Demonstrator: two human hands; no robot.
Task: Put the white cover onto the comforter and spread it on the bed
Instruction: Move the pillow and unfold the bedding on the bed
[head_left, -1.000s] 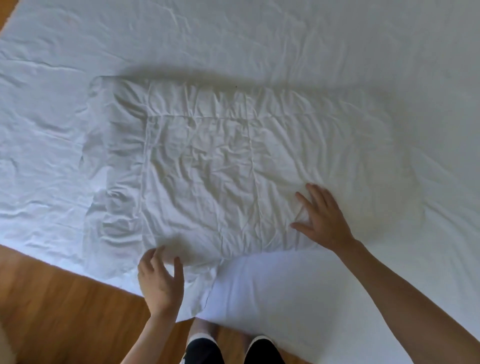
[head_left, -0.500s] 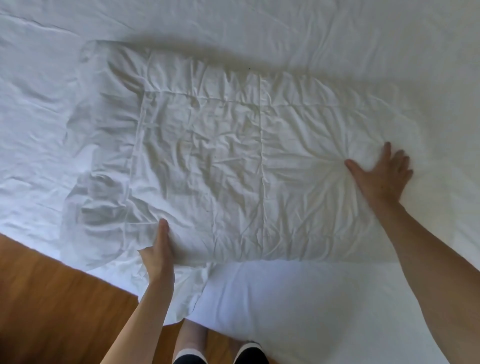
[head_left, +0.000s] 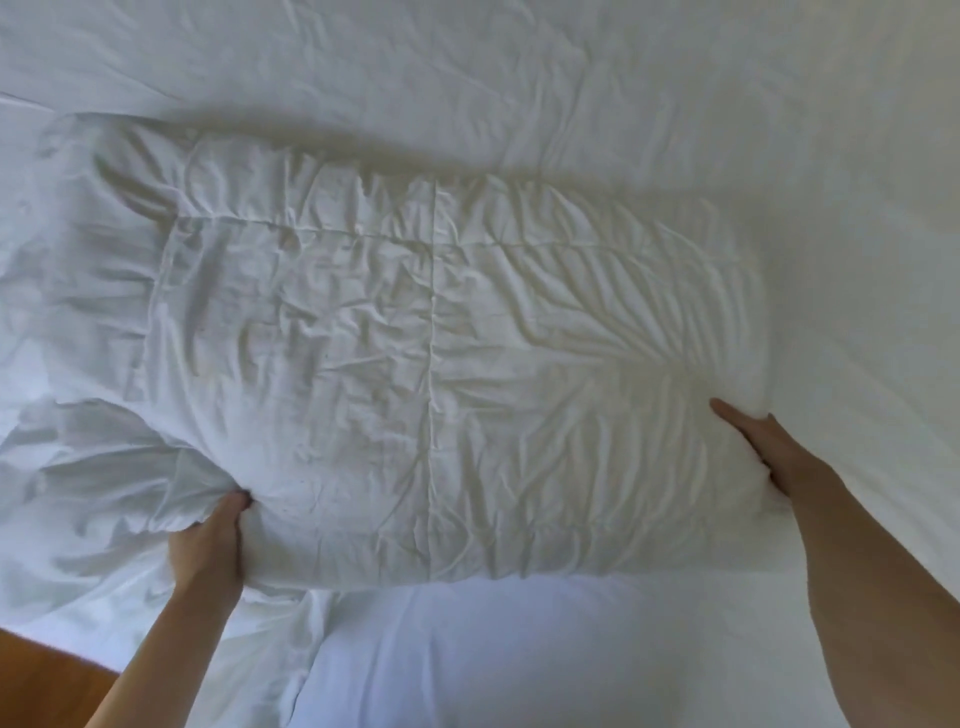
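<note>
A folded white comforter (head_left: 431, 364), wrinkled and stitched in squares, lies on the white cover (head_left: 519, 78) that is spread over the bed. My left hand (head_left: 210, 545) grips the comforter's near left edge, thumb on top and fingers tucked under the fabric. My right hand (head_left: 763, 441) holds the near right corner, thumb on top and the fingers hidden beneath the bundle. The comforter's left end bunches into loose folds.
White fabric fills nearly the whole view. A strip of wooden floor (head_left: 47, 675) shows at the bottom left past the bed's edge. A smooth white patch of bedding (head_left: 545, 660) lies between my forearms.
My right hand slid from the top of the comforter down to its near right corner and took hold. My left hand closed round the near left edge. The view moved closer.
</note>
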